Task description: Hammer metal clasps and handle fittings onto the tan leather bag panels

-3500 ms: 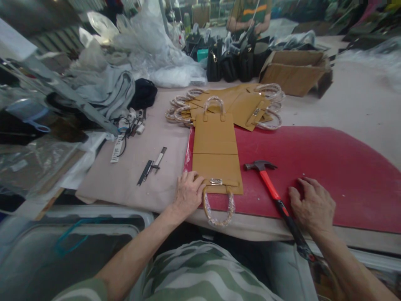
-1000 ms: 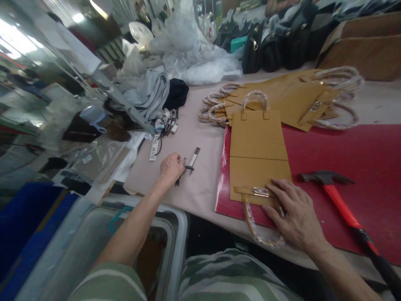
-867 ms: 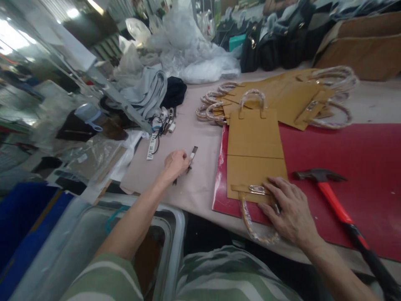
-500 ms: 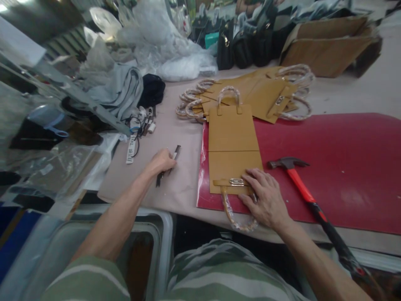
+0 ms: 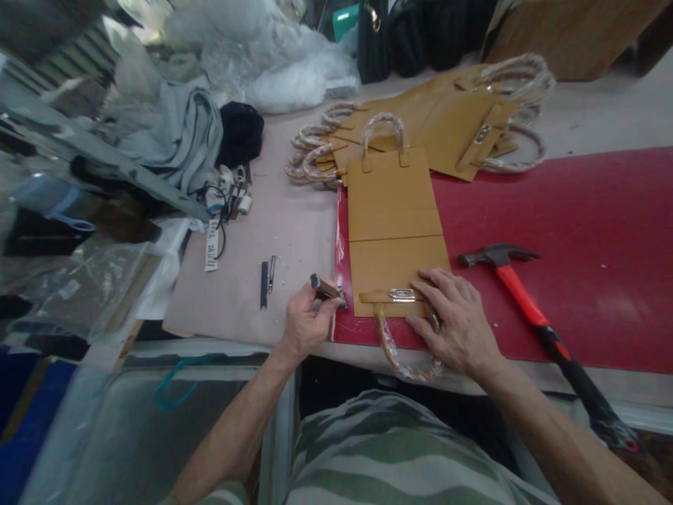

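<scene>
A tan leather bag panel (image 5: 394,203) lies on the red board, with wrapped handles at its top and bottom ends. My right hand (image 5: 455,319) rests on its lower right corner, fingers spread beside the metal clasp (image 5: 402,295) on the strap. Just left of the panel, my left hand (image 5: 310,319) is closed round a short metal tool (image 5: 327,287), held over the edge of the red board. On the table further left lie a dark flat strip (image 5: 263,285) and a thin metal punch (image 5: 272,274).
A hammer (image 5: 520,291) with a red and black handle lies right of the panel on the red board (image 5: 578,245). Behind are stacked tan panels (image 5: 420,119), black bags (image 5: 407,42), a cardboard box (image 5: 573,35) and plastic wrapping (image 5: 284,70).
My left hand has moved right, towards the panel, and now holds a short metal tool. The dark strip and punch show on the table where it was. The view has shifted slightly.
</scene>
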The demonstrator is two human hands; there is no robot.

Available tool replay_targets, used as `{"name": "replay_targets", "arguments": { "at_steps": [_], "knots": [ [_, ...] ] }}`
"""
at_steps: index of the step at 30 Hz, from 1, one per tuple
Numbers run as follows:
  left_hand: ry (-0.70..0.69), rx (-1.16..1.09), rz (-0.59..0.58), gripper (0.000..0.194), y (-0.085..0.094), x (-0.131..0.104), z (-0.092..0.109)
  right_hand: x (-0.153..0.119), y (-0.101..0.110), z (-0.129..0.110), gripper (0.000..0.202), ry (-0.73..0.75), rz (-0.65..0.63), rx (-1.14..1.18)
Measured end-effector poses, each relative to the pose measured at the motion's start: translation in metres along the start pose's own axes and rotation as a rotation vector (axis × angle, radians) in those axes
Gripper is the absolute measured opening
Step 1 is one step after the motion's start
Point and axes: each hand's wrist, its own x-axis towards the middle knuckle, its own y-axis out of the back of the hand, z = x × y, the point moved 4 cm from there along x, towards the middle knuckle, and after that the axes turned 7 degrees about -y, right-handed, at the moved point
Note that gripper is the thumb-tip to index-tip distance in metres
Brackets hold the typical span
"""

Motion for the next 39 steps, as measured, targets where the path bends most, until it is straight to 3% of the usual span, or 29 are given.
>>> {"name": "replay_targets", "arguments": {
  "at_steps": [5, 13, 22, 30, 39],
  "knots": [
    [-0.211, 0.009, 0.009, 0.012, -0.003, -0.013, 0.002, 0.001, 0.001, 0.000, 0.044, 0.002, -0.013, -0.009],
    [-0.015, -0.012, -0.005, 0.012, -0.004, -0.009, -0.009, 0.001, -0.001, 0.001, 0.046, -0.014, -0.015, 0.014],
    [-0.119, -0.062, -0.006, 0.012, -0.011, -0.012, -0.006, 0.001, -0.001, 0.001, 0.049, -0.005, -0.020, 0.017],
    [-0.052, -0.134, 0.079, 0.011, -0.014, -0.005, -0.006, 0.002, -0.001, 0.001, 0.048, -0.027, -0.049, 0.006],
    [-0.092, -0.149, 0.018, 0.009, -0.031, 0.003, -0.007, 0.001, -0.002, 0.001, 0.050, -0.022, -0.047, 0.012]
  ]
}}
